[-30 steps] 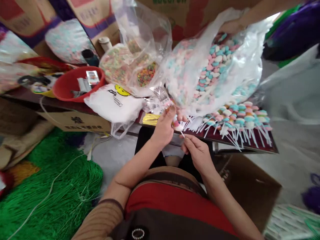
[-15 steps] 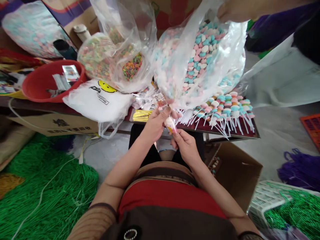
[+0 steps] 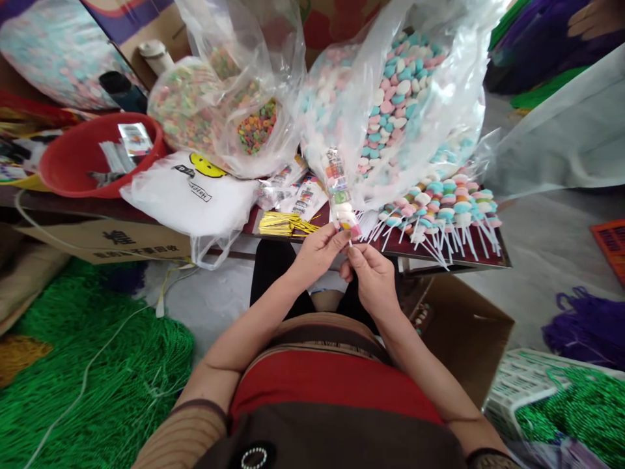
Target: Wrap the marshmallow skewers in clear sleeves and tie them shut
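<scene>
Candy skewer (image 3: 345,211) is in a clear printed bag (image 3: 336,164) over the table's (image 3: 252,227) front edge. The left hand (image 3: 319,252) has just moved down, pinching the bag's bottom. The right hand's (image 3: 374,273) curled fingers pinch the white stick (image 3: 350,243). Bagging seems done.

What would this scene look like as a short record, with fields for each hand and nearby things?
Left hand: holds the lower end of a clear, printed plastic sleeve of stacked candies
Right hand: pinches the thin white stick below it
Near left hand: bundle of thin yellow strips
Right side: pile of pastel candy skewers
Far left: round red plastic bowl
</scene>
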Demonstrator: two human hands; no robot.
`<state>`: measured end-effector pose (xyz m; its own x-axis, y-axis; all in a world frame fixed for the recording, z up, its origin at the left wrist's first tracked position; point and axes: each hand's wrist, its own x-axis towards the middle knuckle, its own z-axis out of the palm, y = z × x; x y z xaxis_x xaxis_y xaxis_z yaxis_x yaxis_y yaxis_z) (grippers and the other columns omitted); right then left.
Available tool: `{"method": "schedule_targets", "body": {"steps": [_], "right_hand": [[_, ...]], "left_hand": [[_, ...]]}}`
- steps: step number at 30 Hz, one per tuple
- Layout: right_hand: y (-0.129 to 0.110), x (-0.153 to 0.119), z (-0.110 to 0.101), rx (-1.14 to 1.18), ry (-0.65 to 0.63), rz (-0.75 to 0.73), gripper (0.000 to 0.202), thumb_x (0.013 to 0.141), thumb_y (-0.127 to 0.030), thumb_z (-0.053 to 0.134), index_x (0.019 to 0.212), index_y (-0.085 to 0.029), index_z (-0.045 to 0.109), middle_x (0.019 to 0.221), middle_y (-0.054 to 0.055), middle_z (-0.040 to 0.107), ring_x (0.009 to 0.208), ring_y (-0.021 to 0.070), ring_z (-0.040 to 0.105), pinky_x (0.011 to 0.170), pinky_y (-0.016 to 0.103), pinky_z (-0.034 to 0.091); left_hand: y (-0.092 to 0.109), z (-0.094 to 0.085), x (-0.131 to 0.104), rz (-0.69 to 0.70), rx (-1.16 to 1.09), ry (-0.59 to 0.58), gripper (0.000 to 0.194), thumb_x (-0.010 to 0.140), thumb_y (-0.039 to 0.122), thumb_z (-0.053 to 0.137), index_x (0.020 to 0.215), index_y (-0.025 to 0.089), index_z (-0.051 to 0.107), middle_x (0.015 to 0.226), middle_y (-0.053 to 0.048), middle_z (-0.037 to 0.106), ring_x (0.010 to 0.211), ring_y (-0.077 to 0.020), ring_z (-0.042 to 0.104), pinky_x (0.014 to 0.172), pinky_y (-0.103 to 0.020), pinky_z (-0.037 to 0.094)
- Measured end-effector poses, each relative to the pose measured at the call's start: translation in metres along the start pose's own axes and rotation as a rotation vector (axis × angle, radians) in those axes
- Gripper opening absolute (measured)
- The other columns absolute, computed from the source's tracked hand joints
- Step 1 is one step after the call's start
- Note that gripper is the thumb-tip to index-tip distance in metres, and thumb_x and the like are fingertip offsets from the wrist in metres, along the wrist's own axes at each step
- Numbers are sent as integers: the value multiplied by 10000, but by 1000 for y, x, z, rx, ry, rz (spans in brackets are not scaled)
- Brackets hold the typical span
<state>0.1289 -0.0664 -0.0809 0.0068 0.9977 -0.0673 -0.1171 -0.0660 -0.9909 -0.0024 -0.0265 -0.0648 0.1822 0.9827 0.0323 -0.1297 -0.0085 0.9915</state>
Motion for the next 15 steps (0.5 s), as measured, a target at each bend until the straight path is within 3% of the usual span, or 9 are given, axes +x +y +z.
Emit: {"method": "schedule_targets", "body": {"steps": [3, 8, 11, 13, 15], "right_hand": [[3, 0, -1, -19, 19, -2, 393, 896, -585, 640, 824, -199, 659, 512, -55, 536, 479, 97, 443, 515, 245, 401], [7, 2, 1, 14, 11, -1, 410, 885, -597, 652, 782, -200, 642, 491, -63, 498, 471, 88, 401, 504, 241, 350], [7, 3, 3, 32, 3, -3, 423, 879, -617, 649, 779, -206, 633, 488, -64, 487, 476, 93, 400, 515, 247, 357], [6, 4, 4, 30, 3, -16, 426, 879, -625, 646, 782, -210, 630, 483, -69, 465, 481, 97, 407, 529, 252, 371], [6, 4, 5, 27, -3, -26, 422, 883, -624, 642, 785, -214, 628, 479, -75, 445, 481, 98, 407, 536, 256, 378]], "left_hand": [[1, -7, 4, 148, 267, 27, 465, 868, 631, 626, 692, 201, 626, 718, -31, 590, 721, -171, 504, 736, -324, 371], [7, -16, 8, 259, 463, -84, 512, 899, 640, 561, 616, 213, 565, 662, -30, 529, 694, -182, 434, 783, -349, 350], [7, -20, 7, 174, 377, -125, 516, 884, 660, 582, 648, 201, 591, 709, -33, 570, 733, -175, 479, 799, -332, 376], [7, -23, 7, 90, 185, -111, 523, 819, 715, 635, 811, 193, 658, 830, -41, 642, 823, -178, 552, 824, -312, 415], [9, -24, 8, 24, -68, -76, 666, 737, 797, 653, 1019, 194, 674, 938, -54, 686, 915, -192, 611, 847, -306, 453]]}}
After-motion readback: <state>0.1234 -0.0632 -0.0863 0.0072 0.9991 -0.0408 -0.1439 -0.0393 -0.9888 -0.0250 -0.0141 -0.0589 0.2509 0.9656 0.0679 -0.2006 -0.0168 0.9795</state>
